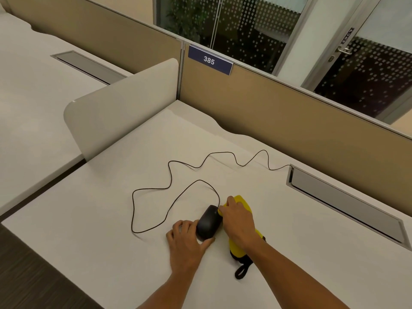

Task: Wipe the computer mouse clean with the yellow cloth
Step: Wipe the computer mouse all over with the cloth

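A black wired computer mouse (209,221) lies on the white desk (111,230). My left hand (186,240) grips the mouse's rear and left side, thumb under its near end. My right hand (237,221) lies on the yellow cloth (239,248) and presses a fold of it against the mouse's right front side. The cloth stretches from beyond my fingers back under my wrist, with a black loop (242,272) at its near end. Most of the cloth is hidden by my hand.
The mouse's black cable (169,172) loops over the desk to a grey cable hatch (347,206) at the right. A tan partition (289,121) with a "385" label (209,60) stands behind. A white divider (124,105) is at the left.
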A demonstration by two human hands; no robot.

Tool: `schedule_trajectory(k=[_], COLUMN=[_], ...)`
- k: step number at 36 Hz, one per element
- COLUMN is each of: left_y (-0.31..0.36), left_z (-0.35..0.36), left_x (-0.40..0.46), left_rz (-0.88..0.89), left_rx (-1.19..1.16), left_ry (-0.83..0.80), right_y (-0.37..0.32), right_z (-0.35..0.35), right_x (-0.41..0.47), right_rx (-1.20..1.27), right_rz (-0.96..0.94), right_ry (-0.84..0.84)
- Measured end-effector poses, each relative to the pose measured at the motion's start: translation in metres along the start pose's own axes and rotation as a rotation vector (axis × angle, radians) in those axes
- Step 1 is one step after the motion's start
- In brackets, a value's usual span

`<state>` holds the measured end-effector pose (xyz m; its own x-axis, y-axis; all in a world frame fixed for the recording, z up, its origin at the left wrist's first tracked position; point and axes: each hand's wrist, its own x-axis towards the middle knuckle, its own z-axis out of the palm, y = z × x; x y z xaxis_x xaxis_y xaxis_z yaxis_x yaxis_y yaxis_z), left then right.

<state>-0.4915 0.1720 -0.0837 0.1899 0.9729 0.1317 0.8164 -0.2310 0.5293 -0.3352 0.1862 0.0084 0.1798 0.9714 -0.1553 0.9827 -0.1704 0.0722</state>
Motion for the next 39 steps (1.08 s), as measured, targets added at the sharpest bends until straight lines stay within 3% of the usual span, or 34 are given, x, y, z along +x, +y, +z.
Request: schedule_trajectory(k=[19, 24, 27, 34, 39], left_y=[0.000, -0.001, 0.000, -0.003, -0.001], left_z=[0.001, 0.000, 0.000, 0.001, -0.003], left_x=[0.001, 0.001, 0.000, -0.001, -0.002], left_rz=[0.012, 0.014, 0.015, 0.028, 0.034], left_rx=[-0.009, -0.008, 0.004, 0.018, 0.030], left_ry=[0.012, 0.012, 0.004, -0.007, -0.031], right_y=[-0.014, -0.009, -0.001, 0.018, 0.030], right_z=[-0.005, -0.012, -0.016, -0.040, -0.045], right_x=[-0.012, -0.017, -0.022, -0.052, -0.068], right_rx=[0.027, 0.030, 0.227, 0.845, 1.077], right_rz=[-0.023, -0.108, -0.090, 0.207, 0.277], right_ry=[-0.009, -0.068, -0.090, 0.076, 0.089])
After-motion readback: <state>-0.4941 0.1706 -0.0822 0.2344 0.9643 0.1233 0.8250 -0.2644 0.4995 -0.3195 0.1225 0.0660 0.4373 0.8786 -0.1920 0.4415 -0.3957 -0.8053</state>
